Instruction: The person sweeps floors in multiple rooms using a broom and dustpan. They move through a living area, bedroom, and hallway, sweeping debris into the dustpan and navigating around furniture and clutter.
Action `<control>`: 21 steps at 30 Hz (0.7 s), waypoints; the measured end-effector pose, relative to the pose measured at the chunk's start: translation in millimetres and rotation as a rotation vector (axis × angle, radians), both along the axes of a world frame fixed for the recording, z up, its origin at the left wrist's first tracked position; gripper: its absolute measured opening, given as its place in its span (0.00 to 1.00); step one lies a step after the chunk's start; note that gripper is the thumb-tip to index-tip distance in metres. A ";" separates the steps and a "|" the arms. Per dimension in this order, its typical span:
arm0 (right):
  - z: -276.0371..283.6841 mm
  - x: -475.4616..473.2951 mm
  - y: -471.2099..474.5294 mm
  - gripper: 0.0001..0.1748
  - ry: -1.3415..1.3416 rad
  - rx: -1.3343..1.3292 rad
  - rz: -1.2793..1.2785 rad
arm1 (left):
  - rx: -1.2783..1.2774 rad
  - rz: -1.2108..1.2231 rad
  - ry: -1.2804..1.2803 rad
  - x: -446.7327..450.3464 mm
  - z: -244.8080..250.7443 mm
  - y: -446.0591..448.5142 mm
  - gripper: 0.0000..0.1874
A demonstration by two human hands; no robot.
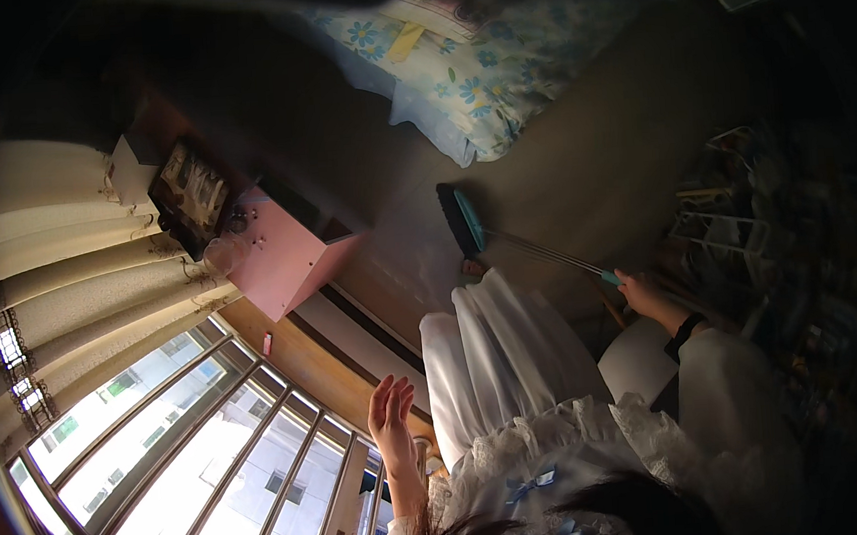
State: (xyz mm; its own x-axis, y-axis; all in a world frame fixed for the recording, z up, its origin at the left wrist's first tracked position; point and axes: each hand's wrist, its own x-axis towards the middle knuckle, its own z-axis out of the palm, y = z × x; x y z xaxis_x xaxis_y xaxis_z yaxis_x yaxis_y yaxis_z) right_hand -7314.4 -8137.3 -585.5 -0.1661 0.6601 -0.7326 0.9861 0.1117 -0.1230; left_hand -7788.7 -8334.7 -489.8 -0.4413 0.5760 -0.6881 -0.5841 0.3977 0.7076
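My right hand [643, 296] is closed around the teal grip at the upper end of a broom's metal handle [550, 252]. The broom head [462, 219], teal with dark bristles, rests on the floor in front of me, beside my foot [473, 266]. Nothing is in my left hand [392, 412], which is raised near the window sill with its fingers apart and slightly bent.
A bed with a flowered cover [491, 99] stands ahead. To the left are a pink cabinet [279, 255], a framed picture [192, 191], curtains [85, 254] and a barred window [210, 447]. A cluttered white rack [724, 232] stands in shadow at right.
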 end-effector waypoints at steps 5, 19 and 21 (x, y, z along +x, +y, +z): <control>13.8 55.8 -8.6 0.25 -0.076 0.071 -0.095 | 0.016 -0.073 0.024 -3.4 6.0 25.6 0.15; 147.8 -39.4 -154.0 0.24 0.039 -0.530 -0.668 | 0.165 -0.556 0.145 -0.6 33.0 170.5 0.15; 156.1 -61.2 -186.2 0.24 0.231 -0.409 -0.954 | 0.184 -0.686 0.148 10.2 33.2 209.1 0.15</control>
State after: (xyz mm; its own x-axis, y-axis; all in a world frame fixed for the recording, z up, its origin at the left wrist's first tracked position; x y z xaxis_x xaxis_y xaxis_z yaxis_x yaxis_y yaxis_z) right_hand -7375.6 -8323.5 -429.3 0.1268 0.3010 -0.9451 0.5921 -0.7874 -0.1713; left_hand -7778.5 -8125.6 -456.6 -0.0200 0.8574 -0.5142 -0.1389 0.5070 0.8507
